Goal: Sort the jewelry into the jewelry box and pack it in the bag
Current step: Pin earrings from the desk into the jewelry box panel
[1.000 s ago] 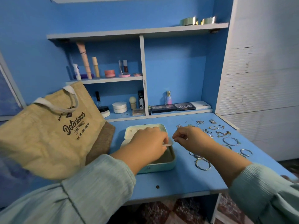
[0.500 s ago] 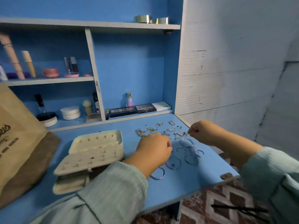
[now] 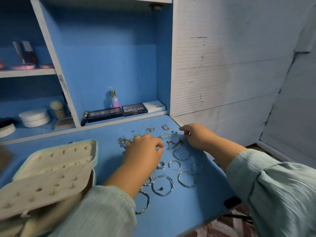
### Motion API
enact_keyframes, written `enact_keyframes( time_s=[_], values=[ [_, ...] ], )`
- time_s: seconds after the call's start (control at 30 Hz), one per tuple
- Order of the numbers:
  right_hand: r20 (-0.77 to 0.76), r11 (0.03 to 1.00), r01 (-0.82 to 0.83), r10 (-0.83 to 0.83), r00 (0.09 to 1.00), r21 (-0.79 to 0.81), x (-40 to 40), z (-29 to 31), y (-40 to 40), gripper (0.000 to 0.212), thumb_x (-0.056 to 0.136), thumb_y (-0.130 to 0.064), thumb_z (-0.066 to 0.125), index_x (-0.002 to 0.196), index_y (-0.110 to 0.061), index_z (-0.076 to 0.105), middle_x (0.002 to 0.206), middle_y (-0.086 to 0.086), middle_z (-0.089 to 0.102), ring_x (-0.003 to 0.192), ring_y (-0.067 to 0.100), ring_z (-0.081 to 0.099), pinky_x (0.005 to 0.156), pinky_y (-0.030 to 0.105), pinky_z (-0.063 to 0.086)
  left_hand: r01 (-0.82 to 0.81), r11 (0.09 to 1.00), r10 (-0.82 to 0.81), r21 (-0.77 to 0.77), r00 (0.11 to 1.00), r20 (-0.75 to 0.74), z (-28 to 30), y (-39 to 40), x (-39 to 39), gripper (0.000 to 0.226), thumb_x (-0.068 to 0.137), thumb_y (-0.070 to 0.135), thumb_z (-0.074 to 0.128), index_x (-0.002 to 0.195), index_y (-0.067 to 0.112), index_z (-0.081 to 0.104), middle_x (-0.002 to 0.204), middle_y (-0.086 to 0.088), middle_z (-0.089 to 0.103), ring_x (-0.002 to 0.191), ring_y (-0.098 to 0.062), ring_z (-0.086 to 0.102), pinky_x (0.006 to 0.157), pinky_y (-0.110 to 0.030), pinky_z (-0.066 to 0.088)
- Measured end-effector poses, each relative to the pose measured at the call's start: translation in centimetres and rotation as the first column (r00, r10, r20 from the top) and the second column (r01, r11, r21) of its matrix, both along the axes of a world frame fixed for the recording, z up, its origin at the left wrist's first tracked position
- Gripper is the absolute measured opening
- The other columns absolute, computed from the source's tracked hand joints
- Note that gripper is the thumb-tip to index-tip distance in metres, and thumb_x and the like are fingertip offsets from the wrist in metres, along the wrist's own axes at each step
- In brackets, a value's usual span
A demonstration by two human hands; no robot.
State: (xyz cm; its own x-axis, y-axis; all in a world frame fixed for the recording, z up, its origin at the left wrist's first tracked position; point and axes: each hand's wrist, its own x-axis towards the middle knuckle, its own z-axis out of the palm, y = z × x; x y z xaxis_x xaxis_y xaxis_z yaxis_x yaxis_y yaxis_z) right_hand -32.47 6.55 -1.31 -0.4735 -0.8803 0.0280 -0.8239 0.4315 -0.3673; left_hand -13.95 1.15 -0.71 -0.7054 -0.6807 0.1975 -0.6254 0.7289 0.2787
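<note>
Head view, catalogued as we find it: our left hand point(image 3: 145, 151) hovers palm down over the scattered jewelry on the blue worktop point(image 3: 179, 211), fingers curled with the tips drawn together above a small piece; whether this grip actually pinches anything we cannot tell. Our right hand point(image 3: 196, 135) sits near the worktop's far right corner, its grip pinching a small silvery ring point(image 3: 189, 133) between thumb and fingertip. Jewelry box point(image 3: 51, 170), pale and open, lies at the left of the worktop, its slotted insert flap raised and tilted toward us, well apart from the right hand. Loose items between and below the hands: a large thin hoop point(image 3: 162, 185) with a small dark bead inside it, a wavy bangle point(image 3: 186, 179) just beside it, a round bangle point(image 3: 181, 153) near the left fingertips, an open cuff point(image 3: 174, 165), a small band ring point(image 3: 160, 165), and tangled chains point(image 3: 124, 141) toward the back. Shelving behind holds a palette marked MATTE point(image 3: 134, 109), a small perfume bottle point(image 3: 114, 99) and two stacked white round cases point(image 3: 34, 117). Both sleeves are pale green.
</note>
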Motion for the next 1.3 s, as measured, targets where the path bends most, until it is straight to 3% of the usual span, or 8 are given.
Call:
enact_keyframes(
  time_s=[0.13,0.27,0.5,0.63,0.83,1.0,1.1,1.3],
  values=[
    [0.023,0.996,0.046,-0.044,0.999,-0.082,-0.4,-0.5,-1.3,0.035,0.093,-0.022,0.05,0.128,-0.019,0.054,0.124,0.004,0.058,0.112,0.021,0.052,0.089,0.026,0.038,-0.018,0.999,0.017,-0.034,1.0,-0.013,-0.4,-0.5,0.0,0.026,0.096,0.039,0.045,0.116,0.036,0.06,0.121,0.013,0.055,0.115,-0.015,0.044,0.097,-0.031,0.034],
    [0.025,0.988,0.093,-0.09,0.996,-0.127,-0.4,-1.0,-2.4,0.021,0.09,-0.032,0.053,0.108,-0.024,0.062,0.102,-0.002,0.062,0.086,0.016,0.053,0.071,0.027,0.042,-0.024,0.999,0.024,-0.047,1.0,-0.005,-0.7,-0.6,-0.1,0.03,0.096,0.04,0.043,0.123,0.037,0.056,0.126,0.012,0.052,0.119,-0.015,0.041,0.1,-0.032,0.032],
    [0.033,0.987,0.09,-0.087,0.996,-0.13,-0.3,-1.2,-2.9,0.011,0.091,-0.028,0.055,0.087,-0.02,0.061,0.087,-0.002,0.061,0.078,0.016,0.053,0.061,0.026,0.038,-0.064,0.998,0.064,-0.018,0.998,-0.019,-1.3,-1.1,0.2,0.031,0.097,0.037,0.043,0.126,0.038,0.054,0.129,0.012,0.05,0.12,-0.016,0.04,0.099,-0.032,0.032],
    [0.1,0.981,0.082,-0.065,0.993,-0.178,-0.2,-1.1,-1.8,0.008,0.092,-0.02,0.053,0.087,-0.017,0.059,0.089,-0.001,0.061,0.082,0.016,0.053,0.068,0.027,0.04,-0.053,0.999,0.053,-0.01,0.998,-0.022,-1.4,-1.0,0.3,0.028,0.098,0.036,0.041,0.118,0.038,0.06,0.124,0.012,0.053,0.116,-0.017,0.041,0.097,-0.034,0.034],
    [0.122,0.978,0.051,-0.027,0.992,-0.2,-0.2,-0.7,1.1,0.014,0.092,-0.012,0.05,0.084,-0.017,0.061,0.074,-0.014,0.052,0.068,0.001,0.046,0.056,0.014,0.035,-0.04,0.999,0.04,-0.004,0.999,-0.001,-1.3,-0.5,0.3,0.029,0.096,0.043,0.038,0.108,0.037,0.064,0.118,0.011,0.056,0.113,-0.016,0.043,0.094,-0.033,0.034],
    [0.046,0.991,-0.018,0.024,0.999,-0.13,0.5,-1.0,2.2,0.015,0.09,-0.011,0.054,0.095,-0.013,0.067,0.093,-0.005,0.059,0.087,0.014,0.055,0.074,0.022,0.042,-0.033,0.999,0.033,0.019,0.999,0.02,-1.1,-0.1,0.6,0.025,0.094,0.047,0.043,0.109,0.041,0.062,0.122,0.012,0.052,0.118,-0.016,0.04,0.099,-0.034,0.031],
    [0.007,0.992,-0.033,0.034,0.999,-0.121,0.8,-0.9,2.6,0.016,0.091,-0.012,0.053,0.098,-0.012,0.067,0.099,-0.002,0.059,0.089,0.014,0.053,0.077,0.023,0.043,-0.037,0.999,0.036,0.027,0.999,0.024,-1.1,-0.2,0.9,0.025,0.093,0.047,0.044,0.11,0.042,0.061,0.125,0.012,0.05,0.121,-0.016,0.038,0.1,-0.035,0.029],
    [0.056,0.984,0.02,-0.011,0.998,-0.176,0.6,-0.7,4.0,0.017,0.091,-0.011,0.051,0.094,-0.014,0.067,0.086,-0.009,0.056,0.082,0.01,0.051,0.063,0.018,0.037,-0.003,1.0,0.003,0.008,1.0,0.01,-1.3,0.3,0.7,0.025,0.092,0.048,0.047,0.113,0.044,0.059,0.125,0.015,0.045,0.121,-0.013,0.031,0.102,-0.032,0.022]
  ],
)
